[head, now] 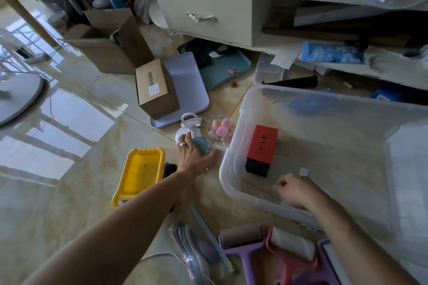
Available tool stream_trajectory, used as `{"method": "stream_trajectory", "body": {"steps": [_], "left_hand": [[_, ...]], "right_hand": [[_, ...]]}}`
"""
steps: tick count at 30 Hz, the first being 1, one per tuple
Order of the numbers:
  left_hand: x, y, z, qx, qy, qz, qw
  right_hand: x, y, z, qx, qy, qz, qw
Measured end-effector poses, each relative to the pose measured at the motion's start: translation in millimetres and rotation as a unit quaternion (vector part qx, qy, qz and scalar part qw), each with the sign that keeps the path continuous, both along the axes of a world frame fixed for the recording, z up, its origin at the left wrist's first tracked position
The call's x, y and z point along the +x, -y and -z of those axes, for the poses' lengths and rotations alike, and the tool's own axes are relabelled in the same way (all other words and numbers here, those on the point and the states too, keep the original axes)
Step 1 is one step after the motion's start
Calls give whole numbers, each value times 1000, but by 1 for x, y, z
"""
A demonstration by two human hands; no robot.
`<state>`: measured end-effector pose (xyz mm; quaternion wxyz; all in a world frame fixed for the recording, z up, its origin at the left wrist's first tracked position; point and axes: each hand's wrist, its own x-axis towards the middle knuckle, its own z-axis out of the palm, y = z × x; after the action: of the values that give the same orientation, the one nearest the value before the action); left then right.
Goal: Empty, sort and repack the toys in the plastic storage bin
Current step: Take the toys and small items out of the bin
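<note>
Head view looked down on a glossy floor (69, 169) strewn with items. Plastic storage bin (234, 164) sat on the floor to the person's right, holding little but a red-and-black box (260, 152) lying flat near its left wall, long axis running away from the person. Left hand (193, 154) was reached out over a small teal-lidded round container (200, 144) just outside the bin's left wall, fingers spread and draped on it, apparently starting to grip; full closure could not be told. Right hand (293, 190) was curled shut at the bin's near wall; whether it held anything was hidden. Container lay left of the bin, so the left hand was plainly nearer. Glass dish of pink cubes (221, 129) stood just beyond; yellow tray (139, 173) lay near the left forearm.
</note>
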<state>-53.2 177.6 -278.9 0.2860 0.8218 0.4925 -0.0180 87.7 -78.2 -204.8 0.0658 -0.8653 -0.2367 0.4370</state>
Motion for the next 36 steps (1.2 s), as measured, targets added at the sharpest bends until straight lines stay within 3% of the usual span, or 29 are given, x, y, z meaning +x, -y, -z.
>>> {"method": "stream_trajectory", "body": {"steps": [3,6,10,15,20,29,36], "left_hand": [[-15,-4,-15,117,83,-6,990],[-39,-14,-29,246,9,-74,966],[-81,-18,-32,197,-96,-187,958],[-98,4,-23,100,-154,-133,974],[-98,6,-29,119,-165,-98,974],[-87,10,-71,202,-139,-93,965],[-97,34,-127,206,-27,-152,966]], "right_hand": [[2,-2,-4,2,3,3,1000],[3,-6,-11,19,4,17,1000],[1,-12,-20,27,5,23,999],[-1,-17,-26,22,14,15,1000],[-3,-13,-26,18,1,11,1000],[1,-13,-44,40,-6,27,999],[0,-29,-78,97,-1,-13,995]]}}
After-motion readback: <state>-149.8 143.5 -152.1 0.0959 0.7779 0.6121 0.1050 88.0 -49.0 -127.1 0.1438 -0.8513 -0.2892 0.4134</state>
